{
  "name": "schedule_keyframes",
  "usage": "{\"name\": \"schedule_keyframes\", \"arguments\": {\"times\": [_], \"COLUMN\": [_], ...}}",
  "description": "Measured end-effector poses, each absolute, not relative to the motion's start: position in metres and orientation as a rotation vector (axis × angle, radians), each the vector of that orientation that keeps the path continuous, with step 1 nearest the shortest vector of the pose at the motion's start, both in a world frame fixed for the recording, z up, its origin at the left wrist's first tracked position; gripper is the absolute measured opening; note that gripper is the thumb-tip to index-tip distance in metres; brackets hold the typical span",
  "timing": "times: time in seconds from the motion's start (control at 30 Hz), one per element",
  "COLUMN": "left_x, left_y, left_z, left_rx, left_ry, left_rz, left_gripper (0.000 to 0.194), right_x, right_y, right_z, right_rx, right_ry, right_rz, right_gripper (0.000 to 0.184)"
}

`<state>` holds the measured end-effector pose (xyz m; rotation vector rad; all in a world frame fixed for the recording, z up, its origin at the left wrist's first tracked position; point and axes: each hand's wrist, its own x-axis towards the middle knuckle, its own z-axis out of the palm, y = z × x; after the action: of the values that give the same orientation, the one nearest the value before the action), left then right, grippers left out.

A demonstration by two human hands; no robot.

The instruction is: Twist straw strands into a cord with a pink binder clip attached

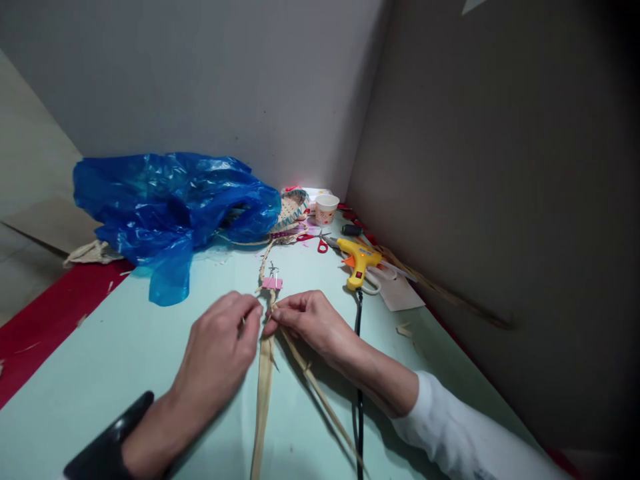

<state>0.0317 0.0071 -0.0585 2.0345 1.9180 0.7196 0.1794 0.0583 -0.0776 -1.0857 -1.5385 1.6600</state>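
A braided straw cord runs toward me from the far side of the table, and a pink binder clip grips it. Just below the clip, my right hand pinches the straw strands between thumb and fingertips. Close on the other side is my left hand, its fingers curled together; what they hold, if anything, is hidden. From between the hands, a wide flat straw strip hangs toward me. A narrower, twisted straw strip slants down to the right.
A crumpled blue plastic bag lies at the back left, beside a woven straw piece. Further right are a paper cup, red-handled scissors and a yellow glue gun. Its black cord passes under my right forearm.
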Motion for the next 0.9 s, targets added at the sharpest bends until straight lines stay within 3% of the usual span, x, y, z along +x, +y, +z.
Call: {"name": "schedule_keyframes", "arguments": {"times": [0.13, 0.33, 0.5, 0.6, 0.7, 0.9], "left_x": [0.025, 0.031, 0.029, 0.026, 0.02, 0.01], "left_y": [0.019, 0.025, 0.029, 0.028, 0.029, 0.037], "left_z": [-0.058, -0.07, -0.073, -0.074, -0.072, -0.068], "left_rx": [1.551, 1.037, 1.111, 1.043, 1.056, 1.329], "left_ry": [1.58, 1.162, 1.265, 1.284, 1.213, 1.214], "left_rz": [0.869, 0.934, 0.815, 0.828, 0.788, 0.556], "left_gripper": [0.02, 0.026, 0.021, 0.023, 0.024, 0.025], "right_x": [0.178, 0.18, 0.185, 0.186, 0.187, 0.19], "right_y": [0.058, 0.057, 0.06, 0.061, 0.06, 0.057], "right_z": [-0.073, -0.067, -0.071, -0.076, -0.078, -0.07], "right_rx": [-1.01, -0.92, -0.928, -1.053, -1.12, -1.131], "right_ry": [-1.416, -1.335, -1.571, -1.684, -1.795, -2.04], "right_rz": [1.826, 1.987, 1.891, 1.769, 1.63, 1.4], "right_gripper": [0.024, 0.022, 0.02, 0.005, 0.014, 0.004]}}
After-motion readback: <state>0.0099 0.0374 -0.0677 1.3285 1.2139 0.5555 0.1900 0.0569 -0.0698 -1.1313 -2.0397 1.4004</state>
